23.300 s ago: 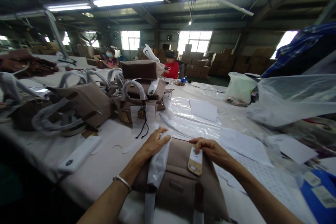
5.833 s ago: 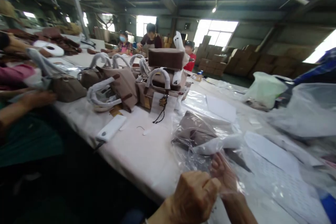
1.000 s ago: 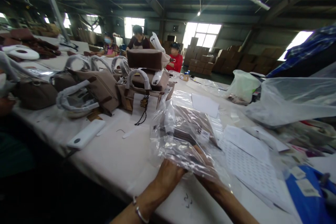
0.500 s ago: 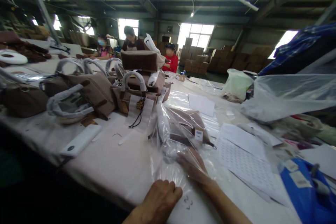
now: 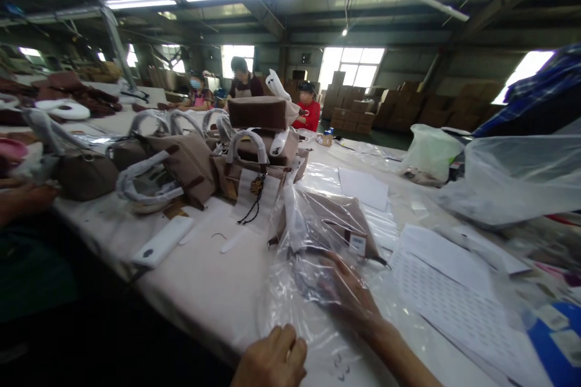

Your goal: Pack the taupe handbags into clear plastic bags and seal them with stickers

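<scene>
A taupe bag (image 5: 349, 211) with a white barcode label lies inside a clear plastic bag (image 5: 281, 296) on the pale table (image 5: 195, 290). My right hand (image 5: 349, 287) reaches in under the plastic at the near side of the taupe bag, by its wrapped handle; its fingertips are blurred behind the film. At the bottom centre my left hand (image 5: 275, 357) has its fingers curled together on the near edge of the clear plastic.
Several taupe handbags (image 5: 190, 163) with wrapped handles stand at the left, near a white device (image 5: 164, 242). Printed sheets (image 5: 449, 290) and a blue item (image 5: 556, 338) lie right. Another person's hand (image 5: 27, 199) is at far left; people work behind.
The view has turned left, so the table things sit further right. My left hand has drawn slightly lower, and another person's hand has come into view at the far left.
</scene>
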Tool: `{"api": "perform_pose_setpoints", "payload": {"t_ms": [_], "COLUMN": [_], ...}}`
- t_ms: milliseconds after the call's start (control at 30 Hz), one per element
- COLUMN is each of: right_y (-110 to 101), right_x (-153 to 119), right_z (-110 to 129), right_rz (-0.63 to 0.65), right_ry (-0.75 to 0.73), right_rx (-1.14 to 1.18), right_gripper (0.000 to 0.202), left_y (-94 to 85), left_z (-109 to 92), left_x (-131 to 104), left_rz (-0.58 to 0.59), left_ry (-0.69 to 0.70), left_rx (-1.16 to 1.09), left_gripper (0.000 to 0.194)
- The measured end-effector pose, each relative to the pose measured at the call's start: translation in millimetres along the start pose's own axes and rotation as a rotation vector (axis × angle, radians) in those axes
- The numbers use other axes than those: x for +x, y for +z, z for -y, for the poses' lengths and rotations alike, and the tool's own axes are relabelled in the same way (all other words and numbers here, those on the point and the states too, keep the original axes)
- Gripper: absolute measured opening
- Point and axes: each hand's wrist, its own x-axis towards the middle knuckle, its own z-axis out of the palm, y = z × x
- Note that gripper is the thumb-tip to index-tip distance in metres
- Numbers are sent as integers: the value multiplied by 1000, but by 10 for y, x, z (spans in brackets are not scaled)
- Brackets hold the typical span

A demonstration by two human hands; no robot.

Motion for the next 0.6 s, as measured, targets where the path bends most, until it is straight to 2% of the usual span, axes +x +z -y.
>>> {"api": "perform_pose_setpoints", "payload": {"t_ms": [67, 133, 233, 367, 433, 533, 600], "right_y": [-49, -135, -250, -201, -101, 51, 129], "right_x": [97, 254, 548, 901, 1024, 1145, 1224], "right_z": [47, 135, 267, 306, 291, 308, 365], "right_rz": [-24, -77, -81, -18, -9, -21, -76], "right_ry": [-32, -96, -162, -260, -302, -419, -443], "right_rx": [-2, -6, -32, -49, -76, -145, -153], "right_gripper": [44, 51, 57, 50, 48, 46, 42], "left_y": [-129, -206, -240, -271, -271, -186, -93], "left_z": [58, 148, 310, 498, 554, 560, 506], "left_x": [122, 316, 599, 797, 855, 917, 926], "left_rz": [-277, -436, -493, -631, -631, -512, -470], "left_ry": [28, -24, -129, -221, -247, -167, -92], "left_rx": [5, 67, 152, 201, 198, 59, -53], "left_gripper": [24, 37, 50, 46, 37, 15, 19]}}
